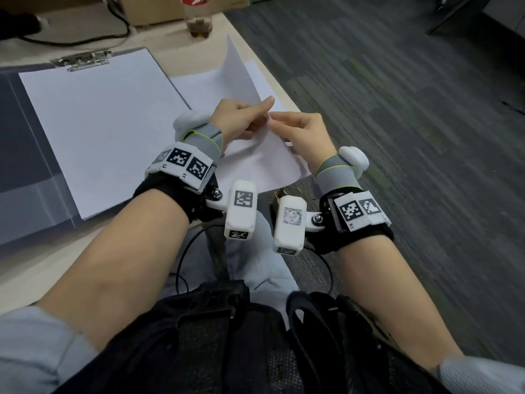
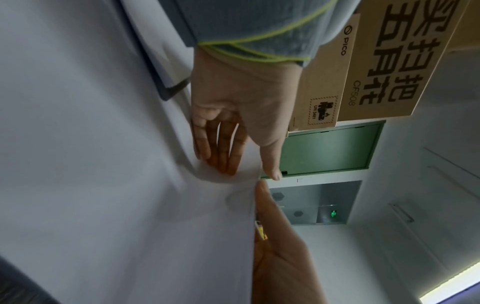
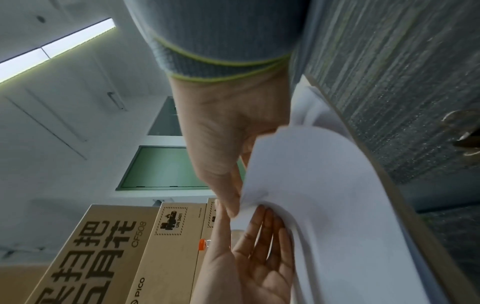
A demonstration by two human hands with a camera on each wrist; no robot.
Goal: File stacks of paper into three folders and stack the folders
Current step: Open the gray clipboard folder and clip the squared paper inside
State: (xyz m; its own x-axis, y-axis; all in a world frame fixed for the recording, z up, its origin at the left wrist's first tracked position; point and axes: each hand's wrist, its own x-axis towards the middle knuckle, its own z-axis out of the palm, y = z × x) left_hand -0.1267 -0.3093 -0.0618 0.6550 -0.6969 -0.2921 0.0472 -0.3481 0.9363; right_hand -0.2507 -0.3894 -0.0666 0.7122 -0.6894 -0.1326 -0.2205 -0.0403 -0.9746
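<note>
An open grey folder (image 1: pixel 25 166) lies on the table, with a white paper stack (image 1: pixel 99 132) under its metal clip (image 1: pixel 85 60). To its right a loose white paper pile (image 1: pixel 196 86) sits by the table edge. Both hands hold one sheet (image 1: pixel 241 78) lifted off that pile, and it curves upward. My left hand (image 1: pixel 260 109) (image 2: pixel 249 170) pinches the sheet's near edge, thumb on one face and straight fingers (image 3: pixel 262 236) on the other. My right hand (image 1: pixel 277 122) (image 3: pixel 232 205) pinches the same edge right beside it, and the two thumbs almost touch.
A plastic bottle (image 1: pixel 199 21) and a cardboard box (image 1: pixel 159 9) stand at the back of the table, and a black cable (image 1: pixel 85 39) runs behind the folder. The table edge (image 1: pixel 284 92) passes just right of the pile, with grey carpet (image 1: pixel 397 137) beyond.
</note>
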